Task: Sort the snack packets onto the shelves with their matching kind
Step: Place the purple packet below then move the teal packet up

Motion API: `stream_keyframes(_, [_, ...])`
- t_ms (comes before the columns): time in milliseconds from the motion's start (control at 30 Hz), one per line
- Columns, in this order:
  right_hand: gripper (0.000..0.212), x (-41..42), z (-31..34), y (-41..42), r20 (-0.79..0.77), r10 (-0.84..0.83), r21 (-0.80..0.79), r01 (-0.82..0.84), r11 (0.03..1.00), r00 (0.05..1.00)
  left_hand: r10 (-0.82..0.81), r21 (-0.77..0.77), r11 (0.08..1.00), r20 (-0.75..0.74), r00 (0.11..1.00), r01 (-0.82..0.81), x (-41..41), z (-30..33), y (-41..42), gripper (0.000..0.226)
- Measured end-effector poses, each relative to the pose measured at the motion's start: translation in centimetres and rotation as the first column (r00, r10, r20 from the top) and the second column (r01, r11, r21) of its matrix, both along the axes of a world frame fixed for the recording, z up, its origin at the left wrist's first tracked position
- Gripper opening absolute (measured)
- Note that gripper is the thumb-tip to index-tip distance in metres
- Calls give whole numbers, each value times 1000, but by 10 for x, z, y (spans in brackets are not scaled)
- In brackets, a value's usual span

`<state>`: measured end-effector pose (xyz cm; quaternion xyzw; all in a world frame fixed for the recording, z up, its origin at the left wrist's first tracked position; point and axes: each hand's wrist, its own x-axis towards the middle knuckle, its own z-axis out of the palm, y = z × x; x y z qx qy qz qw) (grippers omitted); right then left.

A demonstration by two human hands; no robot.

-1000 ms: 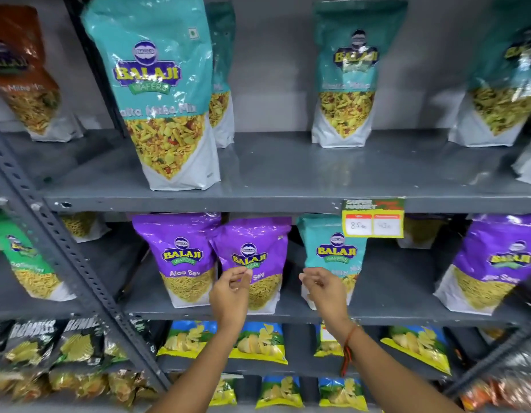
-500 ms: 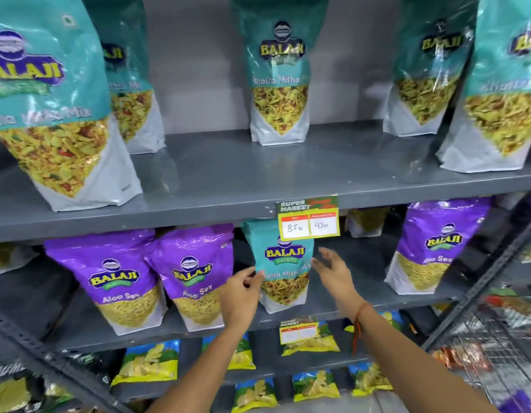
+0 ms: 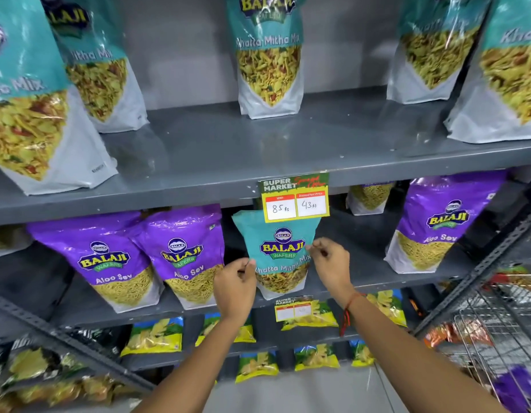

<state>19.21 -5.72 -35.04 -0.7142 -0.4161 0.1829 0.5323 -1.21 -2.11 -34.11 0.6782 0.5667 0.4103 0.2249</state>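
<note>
A teal Khatta Mitha Mix packet [image 3: 280, 251] stands on the middle shelf [image 3: 362, 281] among purple Aloo Sev packets [image 3: 180, 257]. My left hand [image 3: 234, 286] pinches its left edge and my right hand [image 3: 330, 262] pinches its right edge. More purple Aloo Sev packets stand at the left [image 3: 106, 263] and far right [image 3: 443, 228]. The upper shelf [image 3: 228, 156] carries several larger teal Khatta Mitha Mix packets [image 3: 268, 55].
A yellow price tag [image 3: 295, 199] hangs from the upper shelf edge just over the held packet. Yellow-green chip packets [image 3: 154, 338] fill the lower shelves. A wire basket [image 3: 497, 332] with packets sits at the lower right. Diagonal metal struts cross both sides.
The view has shifted right and closer. Both hands moved from beside the purple packet onto the teal packet and now grip its two edges.
</note>
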Motion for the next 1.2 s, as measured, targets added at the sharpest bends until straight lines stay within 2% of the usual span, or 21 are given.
stream_keyframes(167, [31, -15, 1, -55, 2, 7, 43, -7, 999, 1000, -52, 38, 998, -18, 998, 53, -19, -4, -43, 16])
stream_keyframes(333, [27, -32, 26, -108, 28, 57, 86, -59, 995, 998, -120, 123, 986, 26, 992, 116, -45, 13, -87, 21])
stream_keyframes(433, [32, -40, 63, -129, 63, 45, 187, -56, 981, 997, -201, 231, 957, 87, 976, 176, -58, 47, -101, 31])
stream_keyframes(533, [32, -46, 118, -137, 74, 66, 311, -85, 947, 995, -236, 403, 901, 146, 961, 160, -60, 100, -100, 31])
stream_keyframes(733, [22, -44, 240, -111, 40, 110, 554, -113, 825, 993, -222, 623, 781, 225, 949, 35, -51, 218, -70, 24])
stream_keyframes(900, [23, -31, 312, -68, 62, 98, 615, -115, 780, 993, -233, 656, 755, 277, 932, -6, -33, 289, -24, 22])
stream_keyframes(1033, [23, -21, 335, -30, 42, 122, 628, -121, 769, 992, -215, 646, 763, 281, 935, -19, -19, 317, 9, 22])
stream_keyframes(1200, [24, -9, 332, 9, 24, 125, 575, -116, 810, 992, -160, 640, 767, 244, 956, -35, -10, 318, 42, 20])
